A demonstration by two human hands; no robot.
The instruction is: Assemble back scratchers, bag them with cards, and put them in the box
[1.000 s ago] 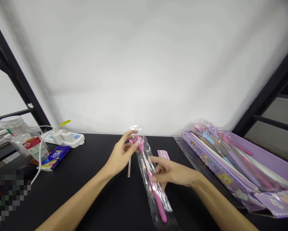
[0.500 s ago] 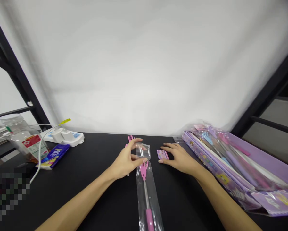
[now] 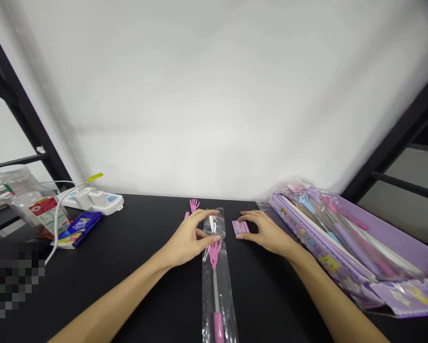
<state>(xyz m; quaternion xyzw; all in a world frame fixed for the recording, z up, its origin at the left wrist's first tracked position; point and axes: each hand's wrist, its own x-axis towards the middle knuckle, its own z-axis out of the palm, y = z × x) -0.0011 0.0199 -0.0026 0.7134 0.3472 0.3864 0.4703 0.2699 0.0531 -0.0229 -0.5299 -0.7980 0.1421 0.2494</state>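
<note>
A pink hand-shaped back scratcher [image 3: 216, 290] with a metal rod lies inside a long clear plastic bag [image 3: 226, 281] on the black table. My left hand [image 3: 188, 238] holds the bag near its top end, thumb just above the scratcher's head and fingers across the flap. To the right, my right hand [image 3: 265, 231] has thumb and fingertips at the edges of a small pink-purple printed card [image 3: 240, 227], which lies flat. A second pink back scratcher [image 3: 194, 205] lies partly hidden behind my left hand.
At right stands a purple printed box [image 3: 317, 252] with several wrapped back scratchers inside. On the left are a clear jar [image 3: 35, 200], a white power strip [image 3: 108, 204] with plugs and cable, and a blue-purple packet [image 3: 80, 229]. A white wall [image 3: 214, 105] rises behind the table.
My right fingertips have closed in on the card's edges. My left hand stays on the bag, whose flap sits a little higher. The bag's lower end has shifted slightly left.
</note>
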